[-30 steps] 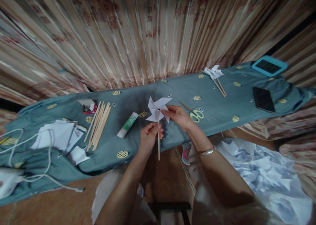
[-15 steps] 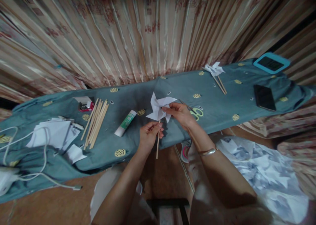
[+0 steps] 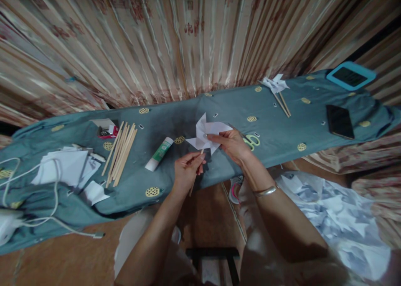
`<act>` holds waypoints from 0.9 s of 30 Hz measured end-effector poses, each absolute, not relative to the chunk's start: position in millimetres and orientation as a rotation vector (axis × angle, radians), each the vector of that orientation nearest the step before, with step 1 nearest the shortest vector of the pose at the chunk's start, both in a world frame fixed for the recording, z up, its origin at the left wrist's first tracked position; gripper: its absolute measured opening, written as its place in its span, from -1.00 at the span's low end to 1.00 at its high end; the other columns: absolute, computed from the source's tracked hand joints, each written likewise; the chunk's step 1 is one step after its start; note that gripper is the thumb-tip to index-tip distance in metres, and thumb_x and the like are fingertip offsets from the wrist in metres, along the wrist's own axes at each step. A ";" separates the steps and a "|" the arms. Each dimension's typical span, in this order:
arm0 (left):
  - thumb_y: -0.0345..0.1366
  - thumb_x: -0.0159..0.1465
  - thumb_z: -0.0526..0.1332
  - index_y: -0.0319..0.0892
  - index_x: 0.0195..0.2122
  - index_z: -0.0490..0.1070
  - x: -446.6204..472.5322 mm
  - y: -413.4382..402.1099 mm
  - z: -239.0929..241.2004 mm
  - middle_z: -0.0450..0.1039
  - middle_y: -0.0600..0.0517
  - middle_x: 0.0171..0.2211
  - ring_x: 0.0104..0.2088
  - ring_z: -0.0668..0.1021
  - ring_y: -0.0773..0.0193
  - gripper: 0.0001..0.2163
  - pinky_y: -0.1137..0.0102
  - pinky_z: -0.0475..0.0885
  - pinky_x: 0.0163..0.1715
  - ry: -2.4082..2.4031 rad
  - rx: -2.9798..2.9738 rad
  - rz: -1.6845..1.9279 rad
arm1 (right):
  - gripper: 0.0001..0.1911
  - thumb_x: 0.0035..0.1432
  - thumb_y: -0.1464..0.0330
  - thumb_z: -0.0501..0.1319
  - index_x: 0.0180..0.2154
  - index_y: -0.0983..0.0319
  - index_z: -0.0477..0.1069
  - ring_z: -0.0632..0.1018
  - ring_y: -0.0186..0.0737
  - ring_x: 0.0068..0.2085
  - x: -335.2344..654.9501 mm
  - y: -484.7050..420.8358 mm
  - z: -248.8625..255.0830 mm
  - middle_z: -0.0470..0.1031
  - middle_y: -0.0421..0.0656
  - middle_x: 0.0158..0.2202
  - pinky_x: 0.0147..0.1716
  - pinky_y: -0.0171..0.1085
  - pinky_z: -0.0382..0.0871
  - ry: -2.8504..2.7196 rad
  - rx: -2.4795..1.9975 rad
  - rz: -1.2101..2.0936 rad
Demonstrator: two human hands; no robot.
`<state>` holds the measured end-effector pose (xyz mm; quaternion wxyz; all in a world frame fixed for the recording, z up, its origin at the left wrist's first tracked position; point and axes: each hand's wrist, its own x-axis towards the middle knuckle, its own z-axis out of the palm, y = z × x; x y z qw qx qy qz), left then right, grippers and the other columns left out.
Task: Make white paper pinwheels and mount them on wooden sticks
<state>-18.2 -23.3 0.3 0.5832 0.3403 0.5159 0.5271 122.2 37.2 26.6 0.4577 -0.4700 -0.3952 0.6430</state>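
Note:
A white paper pinwheel (image 3: 203, 130) on a thin wooden stick (image 3: 194, 180) is between my hands over the front part of the cloth-covered table. My left hand (image 3: 188, 169) is closed round the stick just below the paper blades. With thumb and fingers, my right hand (image 3: 232, 144) pinches the pinwheel near its centre, where a small dark pin head shows. Green-handled scissors (image 3: 253, 141) lie just beyond my right hand, partly covered by it. To the left of my hands is a green and white glue stick (image 3: 159, 153).
Several wooden sticks (image 3: 122, 154), a small red box of pins (image 3: 107, 130) and stacked white paper (image 3: 64, 167) lie left, near a white cable (image 3: 57, 185). Right are finished pinwheels (image 3: 275, 84), a black phone (image 3: 340, 121) and a blue-framed device (image 3: 351, 75). A bag of paper (image 3: 338, 219) stands below.
The pinwheel has turned, and its stick now slants down to the left more. Both hands keep their hold. The view has shifted slightly.

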 end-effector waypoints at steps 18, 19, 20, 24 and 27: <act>-0.12 -0.10 0.50 -0.31 -0.42 0.59 -28.7 -24.3 13.2 0.29 0.16 -0.67 -0.74 0.09 0.64 -0.65 0.57 -0.16 -0.76 0.969 0.536 1.031 | -0.73 -0.34 0.26 0.54 -0.53 0.20 0.56 0.51 -0.32 -0.47 123.6 34.6 33.6 0.58 -0.26 -0.52 -0.37 -0.31 0.36 -0.978 -1.032 1.587; -0.12 -0.13 0.51 -0.31 -0.42 0.58 -29.1 -24.1 13.5 0.27 0.17 -0.68 -0.75 0.08 0.65 -0.64 0.58 -0.18 -0.76 0.952 0.502 1.003 | -0.73 -0.34 0.25 0.53 -0.53 0.19 0.56 0.52 -0.31 -0.47 124.1 34.4 33.4 0.59 -0.25 -0.51 -0.36 -0.31 0.37 -0.978 -1.025 1.591; -0.13 -0.15 0.52 -0.31 -0.44 0.57 -29.3 -24.0 13.6 0.26 0.18 -0.69 -0.76 0.07 0.65 -0.63 0.59 -0.19 -0.77 0.934 0.472 0.979 | -0.73 -0.34 0.25 0.53 -0.53 0.19 0.57 0.52 -0.31 -0.46 124.5 34.1 33.2 0.59 -0.25 -0.50 -0.36 -0.31 0.37 -0.978 -1.019 1.595; -0.17 -0.17 0.53 -0.31 -0.44 0.56 -28.2 -24.2 13.3 0.24 0.20 -0.69 -0.76 0.05 0.67 -0.64 0.61 -0.20 -0.78 0.840 0.400 0.936 | -0.71 -0.33 0.25 0.53 -0.48 0.19 0.58 0.54 -0.29 -0.46 123.8 33.3 32.8 0.60 -0.25 -0.50 -0.32 -0.29 0.40 -0.975 -1.011 1.611; -0.15 -0.15 0.52 -0.31 -0.42 0.56 -26.0 -24.5 12.1 0.24 0.21 -0.70 -0.77 0.05 0.66 -0.64 0.61 -0.18 -0.79 0.851 0.415 0.949 | -0.71 -0.34 0.26 0.54 -0.48 0.19 0.58 0.55 -0.30 -0.45 122.8 33.0 33.7 0.60 -0.26 -0.50 -0.31 -0.30 0.41 -0.948 -0.991 1.611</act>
